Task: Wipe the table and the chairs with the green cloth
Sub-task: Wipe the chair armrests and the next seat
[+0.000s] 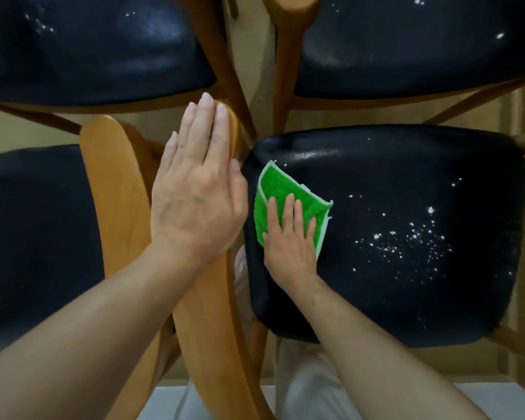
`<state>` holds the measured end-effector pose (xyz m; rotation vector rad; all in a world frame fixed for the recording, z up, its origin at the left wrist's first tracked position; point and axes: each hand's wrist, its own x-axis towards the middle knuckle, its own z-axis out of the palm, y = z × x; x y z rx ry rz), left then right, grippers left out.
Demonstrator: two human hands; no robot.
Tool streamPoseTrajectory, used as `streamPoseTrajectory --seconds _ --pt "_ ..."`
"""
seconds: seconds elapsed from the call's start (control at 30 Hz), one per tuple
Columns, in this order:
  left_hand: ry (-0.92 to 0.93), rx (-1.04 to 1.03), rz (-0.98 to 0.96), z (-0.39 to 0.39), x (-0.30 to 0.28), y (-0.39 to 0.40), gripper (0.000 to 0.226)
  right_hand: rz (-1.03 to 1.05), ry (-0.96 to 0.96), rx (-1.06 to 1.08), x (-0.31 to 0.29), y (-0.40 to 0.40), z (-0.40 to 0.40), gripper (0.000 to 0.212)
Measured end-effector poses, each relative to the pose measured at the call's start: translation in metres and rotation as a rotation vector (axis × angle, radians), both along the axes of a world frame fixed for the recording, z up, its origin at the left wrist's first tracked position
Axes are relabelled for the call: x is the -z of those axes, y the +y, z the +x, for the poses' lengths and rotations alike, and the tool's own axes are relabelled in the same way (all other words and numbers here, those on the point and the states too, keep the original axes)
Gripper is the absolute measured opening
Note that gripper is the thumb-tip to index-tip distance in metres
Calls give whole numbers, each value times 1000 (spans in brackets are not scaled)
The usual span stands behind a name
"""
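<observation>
A folded green cloth (288,192) lies on the left part of a black chair seat (406,177). My right hand (288,237) presses flat on the cloth with straight fingers. White crumbs or powder specks (406,237) are scattered over the right half of that seat. My left hand (194,189) rests flat, fingers straight, on the top of this chair's curved wooden backrest (206,313).
Three more black-seated wooden chairs stand close by: one at the left (37,231) with its own wooden backrest (112,183), two at the top (88,50) (422,47), both with white specks. Wooden legs cross between them. The floor (497,116) is tan.
</observation>
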<state>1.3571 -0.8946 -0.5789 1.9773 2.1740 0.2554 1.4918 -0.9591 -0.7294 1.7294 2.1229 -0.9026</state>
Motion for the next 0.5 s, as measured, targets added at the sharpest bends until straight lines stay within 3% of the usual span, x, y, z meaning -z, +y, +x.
streamPoseTrajectory --seconds 0.07,0.27,0.5 --pt "-12 -14 13 -1 2 0 57 49 -22 -44 13 0 -7 75" --pt "-17 -24 20 -2 1 1 58 177 -39 -192 25 39 29 66" --pt "-39 -28 24 -3 3 0 57 224 -165 255 32 125 61 62"
